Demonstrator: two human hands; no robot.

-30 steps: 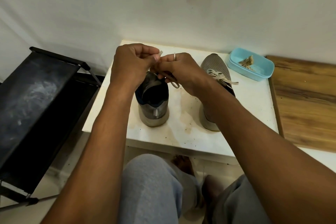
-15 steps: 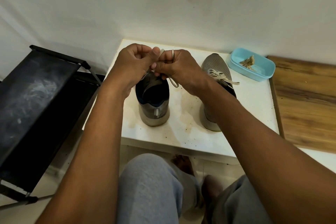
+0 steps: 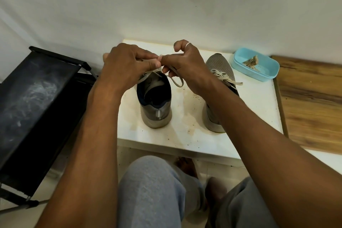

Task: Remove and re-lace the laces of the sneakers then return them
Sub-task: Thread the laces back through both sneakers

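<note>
Pinching the lace [image 3: 148,75] between them, the left hand [image 3: 127,65] and right hand [image 3: 187,65] work over the sneaker [image 3: 156,105] near the left edge of the table [image 3: 185,135]; re-lacing seems nearly finished, next needing a snug knot.

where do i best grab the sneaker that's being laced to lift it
Grip the left sneaker by its heel, coming from the near side: the heel points at the person and the collar gapes open, so a thumb could hook inside. Both the left hand and right hand pinch the lace over the front.
</note>
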